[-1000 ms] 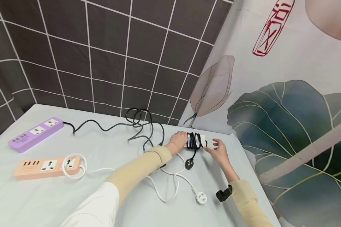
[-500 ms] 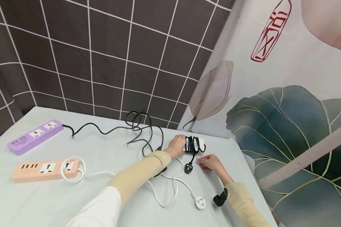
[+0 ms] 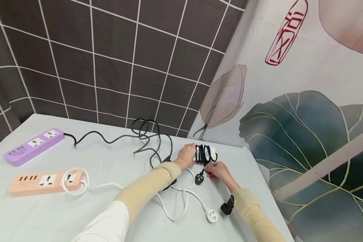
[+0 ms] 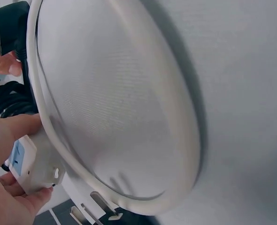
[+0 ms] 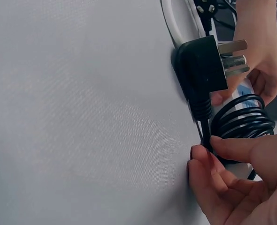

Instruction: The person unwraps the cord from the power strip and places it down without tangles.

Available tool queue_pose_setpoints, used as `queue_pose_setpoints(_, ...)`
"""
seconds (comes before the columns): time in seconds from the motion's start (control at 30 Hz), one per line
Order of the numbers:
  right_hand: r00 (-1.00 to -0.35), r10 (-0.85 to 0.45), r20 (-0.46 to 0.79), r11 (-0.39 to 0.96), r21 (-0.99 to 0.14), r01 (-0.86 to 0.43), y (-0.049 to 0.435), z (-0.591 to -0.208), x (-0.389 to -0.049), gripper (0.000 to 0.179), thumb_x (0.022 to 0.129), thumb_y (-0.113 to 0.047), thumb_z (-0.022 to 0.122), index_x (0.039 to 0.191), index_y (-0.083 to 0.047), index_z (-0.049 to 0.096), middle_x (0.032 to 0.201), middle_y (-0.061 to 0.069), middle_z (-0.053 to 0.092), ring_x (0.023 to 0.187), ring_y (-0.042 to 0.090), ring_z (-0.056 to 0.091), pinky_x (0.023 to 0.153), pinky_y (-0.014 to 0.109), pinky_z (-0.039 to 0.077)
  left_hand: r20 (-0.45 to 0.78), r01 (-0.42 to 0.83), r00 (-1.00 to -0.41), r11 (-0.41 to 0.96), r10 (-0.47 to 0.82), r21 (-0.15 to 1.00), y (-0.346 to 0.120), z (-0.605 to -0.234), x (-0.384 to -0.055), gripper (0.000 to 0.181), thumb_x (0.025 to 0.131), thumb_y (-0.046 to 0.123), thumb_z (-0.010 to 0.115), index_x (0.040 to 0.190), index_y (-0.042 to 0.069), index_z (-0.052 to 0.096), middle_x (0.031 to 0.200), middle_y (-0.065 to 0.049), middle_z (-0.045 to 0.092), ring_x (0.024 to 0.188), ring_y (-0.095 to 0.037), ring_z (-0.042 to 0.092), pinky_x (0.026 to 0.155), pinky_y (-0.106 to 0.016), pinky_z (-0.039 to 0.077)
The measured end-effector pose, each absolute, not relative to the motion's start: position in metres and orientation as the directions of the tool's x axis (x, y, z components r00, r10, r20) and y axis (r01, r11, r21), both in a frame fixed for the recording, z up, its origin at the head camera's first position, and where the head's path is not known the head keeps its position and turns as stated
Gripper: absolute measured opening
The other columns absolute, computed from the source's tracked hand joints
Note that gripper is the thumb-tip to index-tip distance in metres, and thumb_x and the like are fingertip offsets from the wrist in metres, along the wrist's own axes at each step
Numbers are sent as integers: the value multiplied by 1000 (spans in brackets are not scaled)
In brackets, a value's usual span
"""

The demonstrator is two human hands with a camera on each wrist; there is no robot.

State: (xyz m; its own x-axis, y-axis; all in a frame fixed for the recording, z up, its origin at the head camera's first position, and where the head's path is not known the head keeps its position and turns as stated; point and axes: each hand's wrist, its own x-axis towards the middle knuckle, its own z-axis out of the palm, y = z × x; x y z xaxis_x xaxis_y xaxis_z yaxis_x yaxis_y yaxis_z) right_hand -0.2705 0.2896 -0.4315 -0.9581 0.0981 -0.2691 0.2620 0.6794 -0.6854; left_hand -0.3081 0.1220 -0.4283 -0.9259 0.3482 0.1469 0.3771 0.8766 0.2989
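A white power strip point(image 3: 212, 153) lies near the back right of the table, its black cord point(image 3: 201, 154) wound round it in several turns. My left hand point(image 3: 186, 156) grips the strip's left end; in the left wrist view, thumb and fingers close around the white end point(image 4: 37, 161). From the coil a short length of cord leads to a black three-pin plug point(image 3: 199, 178). Just behind that plug, my right hand point(image 3: 219, 170) pinches the cord between thumb and forefinger. The right wrist view shows the plug point(image 5: 202, 68) with its metal pins pointing toward the left hand.
A purple power strip point(image 3: 33, 146) and an orange one point(image 3: 45, 183) lie at the left. The purple strip's loose black cord point(image 3: 115, 138) loops along the back. A white cord point(image 3: 187, 201) runs under my left forearm to a white plug point(image 3: 211, 215).
My right hand has left the strip's right end, come down toward me and leftward, and now pinches the cord by the black plug. The left hand keeps its hold on the strip.
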Motion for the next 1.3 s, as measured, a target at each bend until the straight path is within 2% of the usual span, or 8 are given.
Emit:
queue_pose_setpoints(0.27,-959,107,-262,684,-681,262,289,-432,-273,27,85,-26,71,77,0,70,64,1,67,52,6,60,54,24,54,133,361,-933,878,335,314,121,-424,-305,57,78,17,78,124,0,49,114,-11,63,108,-23,59,90,-29,51)
queue_pose_setpoints(0.57,-955,131,-265,664,-692,283,287,-432,-276,21,81,-19,73,79,2,70,59,0,65,51,6,61,55,24,54,180,382,-923,866,340,322,115,-425,-306,55,73,20,77,118,-1,53,107,-11,64,100,-24,61,85,-30,53)
queue_pose_setpoints(0.7,-949,122,-291,631,-716,300,289,-431,-277,21,82,-16,71,86,5,69,57,-2,64,51,5,61,56,23,54,221,402,-912,862,346,309,110,-422,-309,51,69,20,75,112,-1,56,102,-11,65,94,-24,63,82,-30,53)
queue_pose_setpoints(0.8,-945,73,-318,569,-765,301,291,-429,-278,28,84,-13,67,98,12,66,59,-4,63,53,4,60,57,20,54,236,401,-911,859,338,319,106,-418,-311,49,69,18,73,111,-1,56,101,-11,66,93,-25,64,80,-31,54)
queue_pose_setpoints(0.93,-940,-33,-340,467,-837,286,290,-429,-280,40,89,-7,58,120,18,52,66,-3,65,58,3,61,58,18,52,253,396,-912,853,323,340,98,-412,-311,48,68,16,71,110,-2,57,100,-12,66,92,-26,65,78,-31,55)
queue_pose_setpoints(1.03,-937,-81,-341,445,-853,272,290,-428,-280,46,93,-7,53,131,15,43,71,-3,68,62,3,63,59,18,51,259,409,-907,843,332,349,92,-406,-311,46,68,16,71,108,-2,57,98,-12,65,91,-26,64,78,-32,54)
queue_pose_setpoints(1.17,-937,-99,-335,445,-857,259,291,-426,-281,47,97,-15,50,135,12,42,77,-4,69,66,3,63,62,18,50,269,422,-901,829,340,367,87,-402,-310,47,69,17,72,109,-1,57,100,-13,66,92,-27,65,79,-33,54)
queue_pose_setpoints(1.3,-931,-108,-349,359,-887,291,295,-426,-283,47,100,-17,48,133,15,43,80,-5,69,69,3,65,66,17,52,272,425,-902,803,336,418,83,-399,-308,58,70,21,76,119,-2,57,109,-14,66,98,-29,65,86,-34,53)
